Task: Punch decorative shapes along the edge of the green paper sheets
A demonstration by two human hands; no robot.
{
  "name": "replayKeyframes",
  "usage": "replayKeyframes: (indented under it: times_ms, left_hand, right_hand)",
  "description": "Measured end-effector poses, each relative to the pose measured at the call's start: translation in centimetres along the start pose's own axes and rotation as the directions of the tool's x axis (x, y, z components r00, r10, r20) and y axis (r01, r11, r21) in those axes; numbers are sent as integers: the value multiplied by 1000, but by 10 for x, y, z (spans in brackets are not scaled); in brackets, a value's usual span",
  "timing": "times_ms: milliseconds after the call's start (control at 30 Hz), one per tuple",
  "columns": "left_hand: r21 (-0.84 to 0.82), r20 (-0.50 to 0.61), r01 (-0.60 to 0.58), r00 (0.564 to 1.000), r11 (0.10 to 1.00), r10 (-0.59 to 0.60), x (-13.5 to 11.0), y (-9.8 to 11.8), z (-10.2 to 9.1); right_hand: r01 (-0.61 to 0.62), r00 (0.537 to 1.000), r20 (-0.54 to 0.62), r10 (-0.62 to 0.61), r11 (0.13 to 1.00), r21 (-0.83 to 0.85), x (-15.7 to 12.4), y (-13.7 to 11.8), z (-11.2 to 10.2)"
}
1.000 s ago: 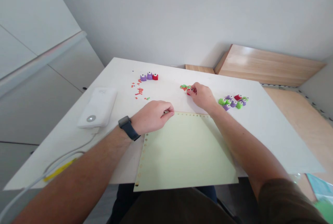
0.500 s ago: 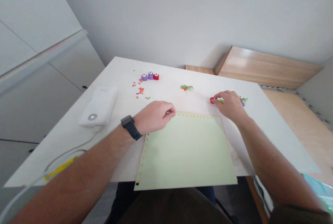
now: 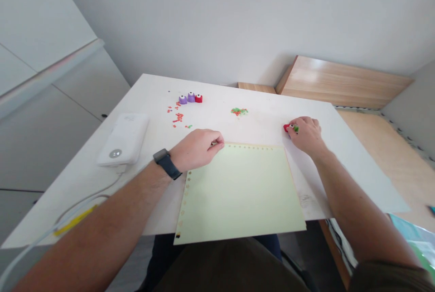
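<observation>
Red plastic paper punch [image 3: 287, 127] pinched in right hand [image 3: 305, 136].

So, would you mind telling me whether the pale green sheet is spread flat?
Spread: the green sheet lies flat on the table, unfolded.

Black wristwatch [image 3: 166, 164], apparently brown sleeve [image 3: 390, 277]

One head-worn view looks forward and down, close over both forearms [image 3: 102, 219], onto a white table [image 3: 261, 124].
</observation>
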State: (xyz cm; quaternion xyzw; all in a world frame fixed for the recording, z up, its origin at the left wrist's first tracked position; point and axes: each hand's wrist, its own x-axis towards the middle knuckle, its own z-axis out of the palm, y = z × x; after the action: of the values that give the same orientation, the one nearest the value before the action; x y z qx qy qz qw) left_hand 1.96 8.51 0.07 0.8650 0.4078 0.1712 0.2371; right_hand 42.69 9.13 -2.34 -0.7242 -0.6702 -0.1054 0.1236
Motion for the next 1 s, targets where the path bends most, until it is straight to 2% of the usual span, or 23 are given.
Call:
replayKeyframes:
  times_ms: [167,300,400,500,567,700,833,1000]
  left_hand:
    - [2,-10,-3,1000,1000,3,0,-1,1]
    - [9,-17,-14,1000,1000,14,-1,0,2]
    - [18,-20,-14,1000,1000,14,-2,0,3]
    - [25,-18,-27,999,999,28,-2,-1,4]
    - [28,-24,-21,999,999,22,-1,-1,5]
    - [28,-28,-28,999,999,28,-1,-2,7]
    - [44,-32,-35,999,998,37,-1,-3,9]
    - [69,-32,-41,999,997,43,-1,-3,10]
  right_hand:
    - [-29,1000,-9,29,999,-40,0,1,-2]
    - [42,997,-64,-41,999,16,2,-24,-11]
    - [223,975,-48,-219,966,133,8,-60,-22]
    - [402,914,-65,-399,882,246,17,-104,-29]
    - [465,883,-88,-461,836,291,25,-134,-29]
    - [501,855,-61,-515,791,350,48,-192,-19]
    - [444,867,64,-494,824,353,77,-245,-2]
    - [423,856,144,-496,833,356,109,-290,22]
